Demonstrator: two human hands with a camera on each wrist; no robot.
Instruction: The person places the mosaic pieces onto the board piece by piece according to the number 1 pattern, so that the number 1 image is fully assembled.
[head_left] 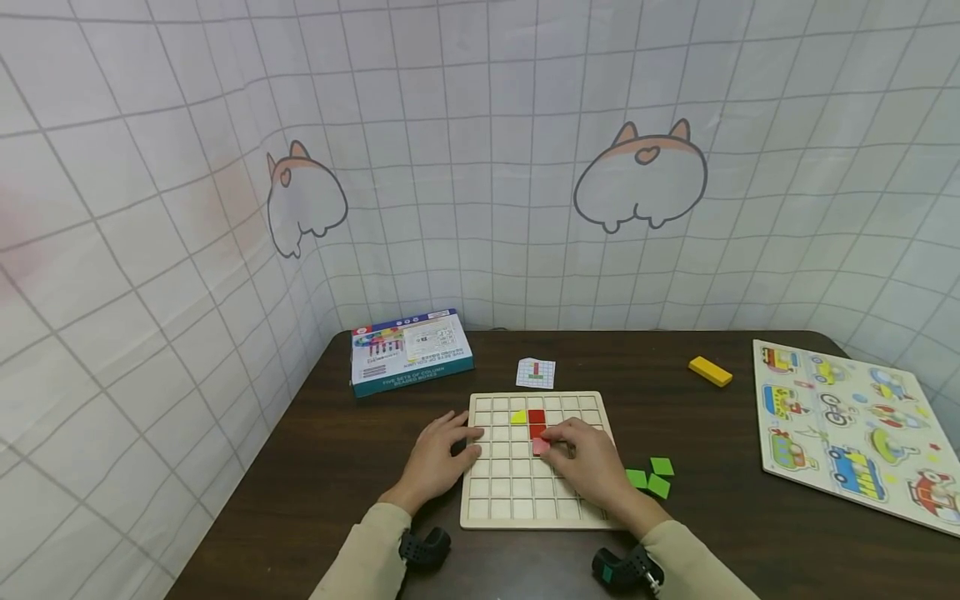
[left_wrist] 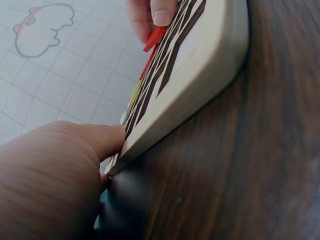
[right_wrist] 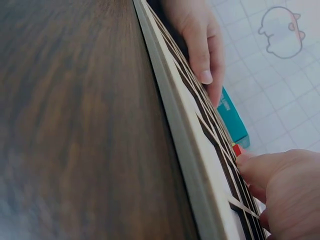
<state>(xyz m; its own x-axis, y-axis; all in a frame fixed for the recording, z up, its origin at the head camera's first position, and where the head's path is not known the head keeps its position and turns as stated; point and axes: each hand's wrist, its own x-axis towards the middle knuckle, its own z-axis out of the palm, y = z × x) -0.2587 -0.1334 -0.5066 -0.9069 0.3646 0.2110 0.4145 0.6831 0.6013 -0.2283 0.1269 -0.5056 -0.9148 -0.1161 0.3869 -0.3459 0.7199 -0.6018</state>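
Observation:
A wooden grid board [head_left: 500,508] lies on the table. My left hand [head_left: 438,454] rests at its left edge, the thumb on the rim in the left wrist view. My right hand [head_left: 588,462] pinches a red square tile [head_left: 539,447] with thumb and fingertips over the board's middle; this tile [left_wrist: 156,38] looks tilted in the left wrist view. Just beyond it, two red tiles [head_left: 536,416] sit in one column of the grid. Left of the farther one is a yellow tile [head_left: 518,417] with a curved side.
Several green tiles [head_left: 659,487] lie right of the board, near my right wrist. A small pattern card [head_left: 536,373] is behind the board. Farther out are a teal and white box [head_left: 412,352], a yellow block [head_left: 709,372] and a picture puzzle board [head_left: 855,425].

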